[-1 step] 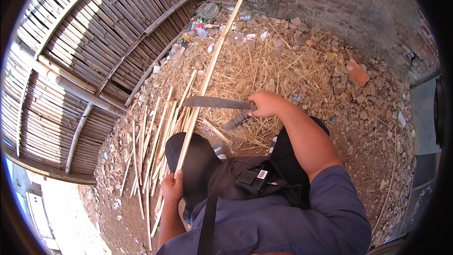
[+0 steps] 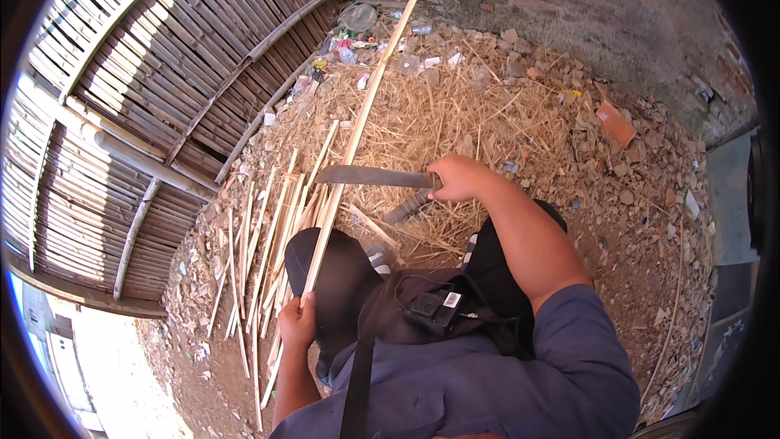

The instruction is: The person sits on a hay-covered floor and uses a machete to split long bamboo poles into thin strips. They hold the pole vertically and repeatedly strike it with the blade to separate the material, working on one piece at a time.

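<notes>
My left hand (image 2: 297, 322) grips the near end of a long, pale split-bamboo strip (image 2: 357, 130) beside my left knee. The strip slants up and away, with its far tip near the brick wall. My right hand (image 2: 457, 178) is closed on a machete (image 2: 374, 177). Its dark blade points left and crosses the strip, its tip just past the strip's left edge. Just below my right hand is a dark, ribbed, handle-like piece (image 2: 405, 208); whether it belongs to the machete I cannot tell.
Several cut bamboo strips (image 2: 272, 248) lie beside my left leg. Shavings (image 2: 479, 118) cover the ground ahead, with rubble and litter around them. A bamboo-slat wall (image 2: 195, 41) stands left, a brick wall (image 2: 585, 8) behind. A black device (image 2: 435, 306) rests on my lap.
</notes>
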The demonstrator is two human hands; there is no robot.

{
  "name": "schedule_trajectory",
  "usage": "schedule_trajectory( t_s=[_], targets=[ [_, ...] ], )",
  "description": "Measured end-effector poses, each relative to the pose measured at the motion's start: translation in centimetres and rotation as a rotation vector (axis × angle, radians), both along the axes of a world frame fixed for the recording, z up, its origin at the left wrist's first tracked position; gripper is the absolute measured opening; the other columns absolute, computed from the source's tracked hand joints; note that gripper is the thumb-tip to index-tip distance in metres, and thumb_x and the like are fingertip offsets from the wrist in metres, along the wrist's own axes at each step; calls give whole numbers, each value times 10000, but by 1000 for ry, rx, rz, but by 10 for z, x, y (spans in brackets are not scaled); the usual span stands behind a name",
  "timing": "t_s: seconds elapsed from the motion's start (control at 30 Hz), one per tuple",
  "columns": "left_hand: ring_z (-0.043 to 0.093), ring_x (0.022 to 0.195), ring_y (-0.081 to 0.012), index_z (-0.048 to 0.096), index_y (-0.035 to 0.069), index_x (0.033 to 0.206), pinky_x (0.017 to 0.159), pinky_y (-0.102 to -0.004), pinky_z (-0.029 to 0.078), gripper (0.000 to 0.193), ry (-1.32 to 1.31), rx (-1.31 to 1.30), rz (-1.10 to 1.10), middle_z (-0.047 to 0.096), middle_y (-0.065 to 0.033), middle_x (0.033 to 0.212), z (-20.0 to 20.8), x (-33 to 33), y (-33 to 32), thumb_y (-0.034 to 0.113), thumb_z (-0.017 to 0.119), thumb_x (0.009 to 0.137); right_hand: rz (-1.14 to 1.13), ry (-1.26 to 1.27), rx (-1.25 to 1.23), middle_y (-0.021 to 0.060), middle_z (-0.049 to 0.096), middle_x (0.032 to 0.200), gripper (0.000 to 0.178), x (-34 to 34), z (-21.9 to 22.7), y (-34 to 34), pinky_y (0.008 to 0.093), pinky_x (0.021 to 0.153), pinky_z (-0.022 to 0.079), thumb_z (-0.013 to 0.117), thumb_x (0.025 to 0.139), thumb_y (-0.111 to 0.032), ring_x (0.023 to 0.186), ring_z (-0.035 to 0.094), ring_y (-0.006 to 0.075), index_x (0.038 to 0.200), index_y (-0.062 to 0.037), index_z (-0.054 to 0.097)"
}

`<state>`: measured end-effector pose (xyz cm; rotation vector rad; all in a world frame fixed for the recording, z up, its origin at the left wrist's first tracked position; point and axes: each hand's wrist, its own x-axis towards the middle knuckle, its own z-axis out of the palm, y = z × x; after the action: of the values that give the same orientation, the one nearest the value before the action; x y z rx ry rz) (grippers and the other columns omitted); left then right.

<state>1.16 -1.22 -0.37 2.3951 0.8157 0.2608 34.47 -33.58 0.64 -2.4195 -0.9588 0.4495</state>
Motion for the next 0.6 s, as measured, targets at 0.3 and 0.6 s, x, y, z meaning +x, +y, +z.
schedule_trajectory(
  t_s=[0.3,0.6],
  targets=[
    [478,551,-141,615,-36,718,539,-361,388,503,21,-6,-1,519,-83,556,-6,-3,7,401,652,965,17,-14,-4,136,704,846,321,-3,8,-3,456,720,528,802,765,-319,833,696,329,979,-95,718],
    [483,569,-113,636,-38,725,538,-334,394,521,-29,-120,-31,555,-40,580,-5,-3,4,415,635,982,3,21,-34,137,711,865,315,-4,12,-5,461,738,532,802,753,-277,852,698,339,992,-88,718]
  ],
)
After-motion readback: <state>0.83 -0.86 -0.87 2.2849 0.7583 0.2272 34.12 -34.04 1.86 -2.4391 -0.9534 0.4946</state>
